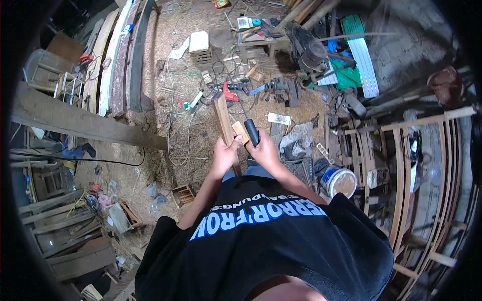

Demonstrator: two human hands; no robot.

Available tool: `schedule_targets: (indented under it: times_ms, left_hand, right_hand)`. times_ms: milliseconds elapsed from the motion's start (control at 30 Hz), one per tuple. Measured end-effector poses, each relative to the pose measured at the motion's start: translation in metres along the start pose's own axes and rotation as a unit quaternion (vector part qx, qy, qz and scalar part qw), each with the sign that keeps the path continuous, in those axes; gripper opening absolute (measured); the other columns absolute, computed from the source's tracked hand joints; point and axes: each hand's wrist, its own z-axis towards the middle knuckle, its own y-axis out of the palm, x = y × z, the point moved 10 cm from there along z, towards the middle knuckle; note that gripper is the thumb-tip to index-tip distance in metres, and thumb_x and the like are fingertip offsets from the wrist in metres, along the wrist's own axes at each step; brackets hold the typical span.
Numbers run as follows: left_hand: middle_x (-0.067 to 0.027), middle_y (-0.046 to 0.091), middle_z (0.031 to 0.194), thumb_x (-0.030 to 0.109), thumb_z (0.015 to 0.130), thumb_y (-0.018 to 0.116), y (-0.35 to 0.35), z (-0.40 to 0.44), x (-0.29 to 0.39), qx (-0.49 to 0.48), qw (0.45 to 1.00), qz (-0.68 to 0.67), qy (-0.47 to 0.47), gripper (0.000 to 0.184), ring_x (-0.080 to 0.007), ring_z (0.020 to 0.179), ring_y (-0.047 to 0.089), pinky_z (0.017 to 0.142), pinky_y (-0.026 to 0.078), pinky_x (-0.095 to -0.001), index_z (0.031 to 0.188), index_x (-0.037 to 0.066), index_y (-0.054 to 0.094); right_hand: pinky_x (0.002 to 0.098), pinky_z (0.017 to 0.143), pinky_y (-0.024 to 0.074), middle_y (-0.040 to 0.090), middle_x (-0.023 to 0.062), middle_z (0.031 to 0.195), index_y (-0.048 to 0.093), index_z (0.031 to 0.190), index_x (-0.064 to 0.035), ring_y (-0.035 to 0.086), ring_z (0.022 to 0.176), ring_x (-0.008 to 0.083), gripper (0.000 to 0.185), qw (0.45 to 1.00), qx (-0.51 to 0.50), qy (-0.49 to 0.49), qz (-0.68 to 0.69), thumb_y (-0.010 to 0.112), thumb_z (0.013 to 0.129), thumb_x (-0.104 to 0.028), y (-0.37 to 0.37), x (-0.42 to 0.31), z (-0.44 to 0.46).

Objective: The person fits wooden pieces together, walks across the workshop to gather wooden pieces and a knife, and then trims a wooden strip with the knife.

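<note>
Near the middle of the head view, my left hand (224,153) is closed around a long wooden piece (222,119), which stands up past the fingers. A small light wood block (240,132) lies between the two hands, beside the long piece, with my left thumb against it. My right hand (263,150) is wrapped round a black handle (251,131); a thin dark shaft seems to extend from its top. The right fingers are also close to the small block. The lower part of the handle is hidden by the hand.
A red power tool (230,93) lies on the sawdust-covered floor beyond the hands, among cables. A low wooden bench (257,43) holds tools farther off. Long planks (120,60) stand at the upper left. A white bucket (342,182) is at the right, near wooden frames (398,185).
</note>
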Motion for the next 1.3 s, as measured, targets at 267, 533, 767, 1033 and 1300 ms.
schedule_targets:
  times_ms: [267,533,767,1033,1300]
  left_hand:
    - [-0.0019,0.065,0.089,0.015,0.102,0.070,-0.043,0.035,0.019,0.076,0.997,0.020,-0.004,0.018,-0.0100,0.079,0.064,0.070,0.052,-0.0291,0.112,0.004,0.059]
    - [-0.0004,0.063,0.085,0.014,0.103,0.067,-0.117,0.091,0.041,0.107,0.993,-0.048,-0.006,0.017,-0.0095,0.075,0.060,0.067,0.050,-0.0279,0.111,0.003,0.058]
    - [-0.0026,0.065,0.093,0.018,0.101,0.069,-0.168,0.149,0.061,0.045,0.998,-0.039,-0.007,0.020,-0.0124,0.084,0.065,0.078,0.054,-0.0298,0.110,0.004,0.059]
    - [-0.0009,0.064,0.088,0.020,0.101,0.072,-0.213,0.200,0.056,0.005,0.998,-0.037,-0.041,0.020,-0.0109,0.082,0.062,0.075,0.051,-0.0293,0.107,0.006,0.060]
    - [-0.0024,0.068,0.097,0.018,0.101,0.070,-0.216,0.252,0.072,-0.015,0.998,-0.020,-0.061,0.019,-0.0134,0.087,0.065,0.077,0.054,-0.0320,0.114,0.006,0.064]
  right_hand:
    - [0.0435,0.058,0.0478,0.060,0.0165,0.073,0.061,0.105,0.0012,0.060,0.060,0.0304,0.032,0.996,-0.068,-0.034,0.053,0.076,0.082,-0.017,0.031,-0.019,0.069]
    - [0.0347,0.060,0.0521,0.068,0.0052,0.079,0.063,0.104,-0.0016,0.063,0.066,0.0141,0.041,0.970,-0.161,0.056,0.175,0.088,0.085,-0.027,0.117,-0.038,0.119]
    - [0.0307,0.068,0.0528,0.068,0.0047,0.084,0.062,0.101,-0.0033,0.064,0.075,0.0101,0.034,0.958,-0.169,0.075,0.218,0.087,0.086,-0.021,0.175,-0.049,0.166]
    - [0.0276,0.071,0.0527,0.068,0.0023,0.088,0.060,0.102,-0.0033,0.063,0.078,0.0091,0.027,0.950,-0.141,0.092,0.264,0.082,0.091,-0.013,0.210,-0.073,0.199]
    - [0.0290,0.073,0.0529,0.069,0.0035,0.088,0.061,0.101,-0.0027,0.064,0.079,0.0098,0.027,0.960,-0.131,0.111,0.223,0.083,0.090,-0.014,0.216,-0.089,0.245]
